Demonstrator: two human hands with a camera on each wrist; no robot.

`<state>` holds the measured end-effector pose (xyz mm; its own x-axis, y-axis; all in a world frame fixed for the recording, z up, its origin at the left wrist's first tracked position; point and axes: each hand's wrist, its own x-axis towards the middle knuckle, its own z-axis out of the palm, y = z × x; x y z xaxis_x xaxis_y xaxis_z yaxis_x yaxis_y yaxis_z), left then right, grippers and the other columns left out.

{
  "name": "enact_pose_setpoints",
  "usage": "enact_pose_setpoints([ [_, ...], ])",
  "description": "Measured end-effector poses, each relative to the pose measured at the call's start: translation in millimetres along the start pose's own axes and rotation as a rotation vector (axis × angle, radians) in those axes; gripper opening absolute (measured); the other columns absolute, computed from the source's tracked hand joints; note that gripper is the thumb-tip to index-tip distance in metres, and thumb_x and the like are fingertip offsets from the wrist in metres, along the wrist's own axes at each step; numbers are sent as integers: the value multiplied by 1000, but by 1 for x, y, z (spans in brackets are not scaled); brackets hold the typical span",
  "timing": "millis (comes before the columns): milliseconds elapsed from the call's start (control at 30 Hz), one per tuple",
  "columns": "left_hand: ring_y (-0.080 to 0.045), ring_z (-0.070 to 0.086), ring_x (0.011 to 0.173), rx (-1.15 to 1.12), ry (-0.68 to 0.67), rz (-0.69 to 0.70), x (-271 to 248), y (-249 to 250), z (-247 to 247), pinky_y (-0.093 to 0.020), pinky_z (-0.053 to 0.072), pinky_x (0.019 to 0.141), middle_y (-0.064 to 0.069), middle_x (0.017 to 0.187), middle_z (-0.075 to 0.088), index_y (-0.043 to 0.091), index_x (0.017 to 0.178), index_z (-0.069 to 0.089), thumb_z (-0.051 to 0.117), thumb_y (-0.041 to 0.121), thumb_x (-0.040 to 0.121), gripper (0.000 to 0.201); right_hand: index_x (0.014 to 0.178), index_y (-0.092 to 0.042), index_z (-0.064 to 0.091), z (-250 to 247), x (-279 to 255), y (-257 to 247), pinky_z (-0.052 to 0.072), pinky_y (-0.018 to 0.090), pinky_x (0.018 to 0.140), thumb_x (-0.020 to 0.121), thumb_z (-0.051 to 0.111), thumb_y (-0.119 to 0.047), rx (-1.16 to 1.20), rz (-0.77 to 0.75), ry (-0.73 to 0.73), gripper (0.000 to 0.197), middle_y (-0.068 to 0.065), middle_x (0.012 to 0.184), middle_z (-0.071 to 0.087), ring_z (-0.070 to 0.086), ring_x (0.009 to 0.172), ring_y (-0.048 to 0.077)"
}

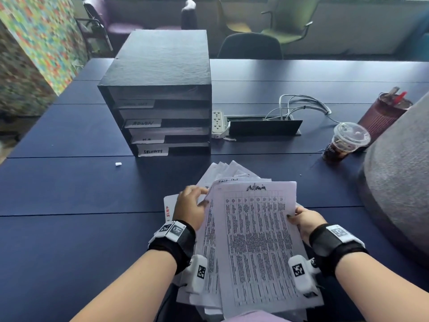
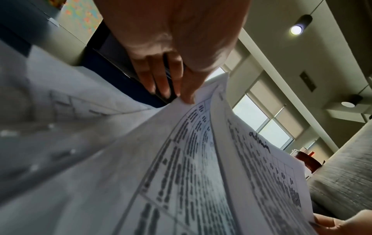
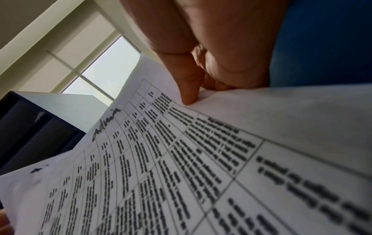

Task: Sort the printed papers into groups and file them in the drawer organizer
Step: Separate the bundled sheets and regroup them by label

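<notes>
A loose stack of printed papers (image 1: 255, 240) lies fanned at the table's near edge; its top sheet (image 3: 181, 167) is a table headed "admin" in handwriting. My right hand (image 1: 304, 220) pinches that sheet's right edge, thumb on top. My left hand (image 1: 190, 205) touches the upper left edge of the sheets (image 2: 191, 143) underneath with extended fingers (image 2: 188, 97). A black drawer organizer (image 1: 160, 96) with several labelled trays, one marked "ADMIN" (image 1: 142, 123), stands behind the papers.
An iced drink cup (image 1: 343, 145) and a dark red pen holder (image 1: 383, 112) stand at the right. A power strip (image 1: 217, 123) and cable box (image 1: 262, 126) sit beside the organizer. A grey rounded object (image 1: 399, 182) bulks at far right. Chairs stand beyond the blue table (image 1: 69, 182).
</notes>
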<state>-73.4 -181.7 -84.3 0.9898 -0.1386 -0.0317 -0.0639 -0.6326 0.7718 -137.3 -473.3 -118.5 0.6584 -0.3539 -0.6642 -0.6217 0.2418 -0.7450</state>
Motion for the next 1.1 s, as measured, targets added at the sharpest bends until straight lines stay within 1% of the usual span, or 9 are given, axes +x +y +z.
enact_pose_setpoints([
  [100, -7, 52, 68, -45, -11, -67, -2, 3, -7, -14, 35, 56, 9, 79, 58, 26, 82, 54, 53, 14, 91, 14, 82, -1, 60, 16, -2, -3, 50, 47, 78, 87, 36, 18, 4, 17, 5, 30, 11, 60, 68, 60, 71, 32],
  [167, -11, 44, 60, -35, 18, -115, -3, -3, -11, -17, 33, 51, 9, 67, 52, 25, 78, 49, 46, 11, 90, 19, 82, 0, 60, 25, -2, -5, 48, 50, 81, 86, 37, 18, 13, 8, 3, 29, 11, 60, 67, 59, 71, 32],
  [367, 1, 52, 58, -295, -34, -139, 2, -23, -23, -17, 41, 59, 18, 63, 63, 40, 69, 68, 54, -1, 86, 47, 99, 1, 62, 47, -2, -6, 52, 52, 79, 86, 43, 14, 49, -46, -49, 26, 15, 74, 70, 66, 65, 30],
  [600, -13, 67, 77, -391, -170, -228, -6, -37, -20, -34, 55, 85, 4, 79, 75, 27, 75, 78, 62, -8, 79, 38, 111, -14, 53, 32, -14, -21, 56, 47, 68, 74, 61, 14, 132, -209, -220, 48, 20, 91, 68, 66, 76, 33],
  [767, -3, 60, 95, -252, -308, -191, -10, -17, -22, -16, 43, 83, 8, 97, 71, 20, 69, 78, 38, -20, 73, 56, 85, -9, 67, 22, -14, -16, 54, 32, 72, 41, 92, -19, -23, -255, -220, 52, 6, 74, 71, 65, 64, 17],
  [833, -10, 54, 104, -130, -174, -129, -4, -20, -19, -23, 42, 90, 8, 109, 64, 21, 68, 76, 42, -14, 76, 50, 77, -12, 68, 23, -12, -11, 49, 37, 81, 63, 80, 0, -46, -304, -179, 22, 2, 70, 70, 64, 64, 14],
  [900, -23, 51, 112, -14, -37, -132, 4, -27, -19, -35, 41, 99, -1, 119, 60, 34, 79, 74, 60, 1, 76, 36, 86, -11, 68, 24, -12, -5, 47, 45, 90, 77, 67, 8, -78, -298, -156, 21, 6, 78, 72, 64, 69, 18],
  [967, -27, 50, 119, 23, -71, -193, 7, -35, -18, -40, 40, 103, -6, 128, 58, 31, 112, 67, 70, 13, 73, 44, 88, -11, 67, 25, -13, -3, 45, 48, 93, 79, 65, 6, -87, -306, -150, 18, 12, 86, 70, 64, 75, 21],
  [1100, -12, 56, 107, -212, -2, -239, 2, -27, -20, -24, 43, 93, 5, 119, 60, 28, 132, 51, 68, 2, 80, 60, 81, -16, 72, 26, -11, -3, 45, 50, 96, 70, 76, -9, -74, -308, -145, 14, 11, 89, 72, 62, 89, 29],
])
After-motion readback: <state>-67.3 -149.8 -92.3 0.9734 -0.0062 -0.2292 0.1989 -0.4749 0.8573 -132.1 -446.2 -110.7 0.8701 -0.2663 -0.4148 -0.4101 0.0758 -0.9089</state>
